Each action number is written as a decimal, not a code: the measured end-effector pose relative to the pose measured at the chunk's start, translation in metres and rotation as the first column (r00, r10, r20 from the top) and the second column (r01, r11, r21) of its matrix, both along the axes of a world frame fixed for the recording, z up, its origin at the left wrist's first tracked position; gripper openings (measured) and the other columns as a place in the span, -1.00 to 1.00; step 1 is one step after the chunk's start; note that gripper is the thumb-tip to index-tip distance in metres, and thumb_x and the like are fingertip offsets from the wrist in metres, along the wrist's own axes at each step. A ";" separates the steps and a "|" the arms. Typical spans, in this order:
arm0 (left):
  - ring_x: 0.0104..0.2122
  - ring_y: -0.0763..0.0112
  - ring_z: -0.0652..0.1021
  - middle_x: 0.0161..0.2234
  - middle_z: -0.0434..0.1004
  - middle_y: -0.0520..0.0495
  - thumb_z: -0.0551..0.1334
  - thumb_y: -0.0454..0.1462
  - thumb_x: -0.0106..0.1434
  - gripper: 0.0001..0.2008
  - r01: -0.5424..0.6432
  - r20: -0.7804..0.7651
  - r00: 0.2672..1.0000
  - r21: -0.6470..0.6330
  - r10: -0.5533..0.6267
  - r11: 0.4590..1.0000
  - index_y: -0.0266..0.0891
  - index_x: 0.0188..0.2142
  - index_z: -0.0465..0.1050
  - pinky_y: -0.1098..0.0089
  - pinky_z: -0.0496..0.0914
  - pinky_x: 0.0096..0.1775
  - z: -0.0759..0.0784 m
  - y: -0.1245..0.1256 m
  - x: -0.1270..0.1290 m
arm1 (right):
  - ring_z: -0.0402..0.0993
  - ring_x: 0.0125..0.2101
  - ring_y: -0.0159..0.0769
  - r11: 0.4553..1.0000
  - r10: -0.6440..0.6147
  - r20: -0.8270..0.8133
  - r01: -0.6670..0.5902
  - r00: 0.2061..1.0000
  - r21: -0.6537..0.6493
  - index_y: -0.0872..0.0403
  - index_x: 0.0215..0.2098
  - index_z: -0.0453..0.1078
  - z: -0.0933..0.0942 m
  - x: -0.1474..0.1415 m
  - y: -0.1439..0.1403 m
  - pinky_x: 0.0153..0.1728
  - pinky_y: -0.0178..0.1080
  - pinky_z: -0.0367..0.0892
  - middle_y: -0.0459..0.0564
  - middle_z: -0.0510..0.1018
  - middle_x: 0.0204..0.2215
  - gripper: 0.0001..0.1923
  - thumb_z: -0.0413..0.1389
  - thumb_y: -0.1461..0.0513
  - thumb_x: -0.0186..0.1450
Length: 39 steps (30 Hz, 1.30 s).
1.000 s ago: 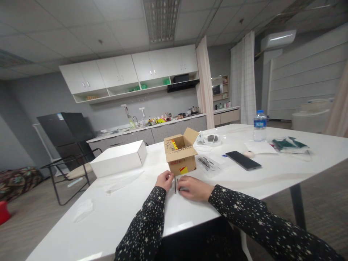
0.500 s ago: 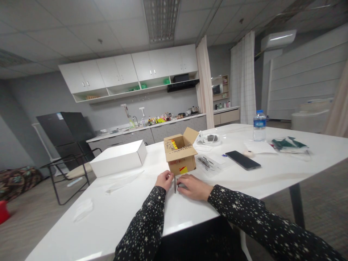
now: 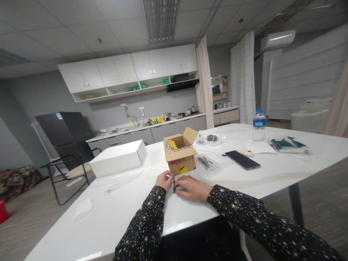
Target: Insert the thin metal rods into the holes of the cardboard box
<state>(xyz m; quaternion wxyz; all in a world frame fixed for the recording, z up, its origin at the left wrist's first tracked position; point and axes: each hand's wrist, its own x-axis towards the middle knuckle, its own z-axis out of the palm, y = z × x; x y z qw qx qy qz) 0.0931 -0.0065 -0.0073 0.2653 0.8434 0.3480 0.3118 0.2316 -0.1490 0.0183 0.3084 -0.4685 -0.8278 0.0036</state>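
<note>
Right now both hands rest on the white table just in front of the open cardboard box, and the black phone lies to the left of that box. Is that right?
Not quite. In the head view the left hand and right hand do rest on the white table just in front of the open cardboard box, but the black phone lies to the right of that box, not the left.

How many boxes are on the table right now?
2. A closed white box sits on the left side of the table; an open cardboard box stands just beyond the hands. No others visible.
</note>
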 end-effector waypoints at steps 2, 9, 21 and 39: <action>-0.72 0.55 0.21 -0.78 0.17 0.17 0.11 -0.08 0.14 -0.73 0.001 0.000 1.000 -0.003 -0.001 1.000 -0.23 -0.50 0.35 0.51 0.05 -0.56 0.001 -0.001 0.000 | 0.43 -0.21 -0.23 1.000 0.000 -0.012 0.000 1.000 0.003 0.11 -0.21 0.43 0.000 0.000 0.001 -0.13 -0.19 0.29 0.05 0.53 -0.27 -0.84 0.07 0.25 0.26; -0.72 0.57 0.19 -0.77 0.16 0.17 0.10 -0.09 0.15 -0.73 0.012 -0.015 1.000 0.023 -0.012 1.000 -0.25 -0.49 0.36 0.52 0.03 -0.57 0.000 0.001 -0.001 | 0.44 -0.24 -0.28 0.996 -0.003 -0.114 0.013 0.993 0.089 0.11 -0.22 0.40 0.002 0.005 0.004 -0.15 -0.23 0.31 0.04 0.51 -0.29 -0.86 0.03 0.26 0.30; -0.70 0.57 0.20 -0.77 0.16 0.17 0.12 -0.08 0.15 -0.71 -0.012 -0.006 1.000 0.031 0.012 0.999 -0.26 -0.51 0.35 0.53 0.04 -0.56 -0.005 0.008 0.000 | 0.37 -0.40 -0.37 0.920 -0.038 -0.082 0.067 0.996 0.387 0.12 -0.35 0.37 0.079 0.007 0.000 -0.36 -0.31 0.26 -0.03 0.48 -0.43 -0.92 0.03 0.31 0.25; -0.71 0.58 0.16 -0.78 0.11 0.20 0.11 -0.16 0.16 -0.77 -0.024 -0.015 1.000 0.058 0.025 0.998 -0.26 -0.50 0.38 0.51 0.03 -0.56 0.004 0.000 -0.003 | 0.46 -0.28 -0.18 0.925 -0.340 0.439 0.379 0.832 -0.002 0.13 -0.33 0.46 0.153 0.027 0.065 -0.30 -0.26 0.25 0.14 0.55 -0.27 -0.80 -0.01 0.31 0.18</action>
